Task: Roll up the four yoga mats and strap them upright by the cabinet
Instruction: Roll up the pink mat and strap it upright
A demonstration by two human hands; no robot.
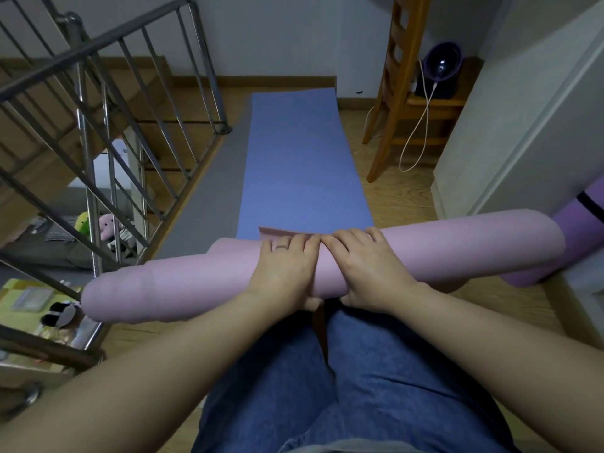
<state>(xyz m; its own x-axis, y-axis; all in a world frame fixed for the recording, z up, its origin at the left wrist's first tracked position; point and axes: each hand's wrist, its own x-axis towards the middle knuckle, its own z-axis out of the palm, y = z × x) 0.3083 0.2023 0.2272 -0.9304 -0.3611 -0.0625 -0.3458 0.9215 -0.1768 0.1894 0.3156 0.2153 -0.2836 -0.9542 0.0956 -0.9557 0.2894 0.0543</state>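
A rolled pink yoga mat (163, 289) lies crosswise in front of my knees, its left end telescoped outward. My left hand (284, 273) and my right hand (366, 269) sit side by side on the roll's middle, fingers curled over its top and thumbs underneath, gripping it. A small pink flap of the mat's end (277, 232) shows just beyond my fingertips. A blue mat (300, 165) lies flat on the floor ahead, with a grey mat (209, 204) flat under or beside it on the left. A rolled purple mat (575, 243) with a black strap stands at the right by the white cabinet (523, 125).
A metal stair railing (108, 132) runs along the left, with an open stairwell below it. A wooden chair (402, 93) stands at the back right, a small dark fan with a white cable (421, 125) beyond it. My blue-jeaned legs (376, 387) are folded on the wooden floor.
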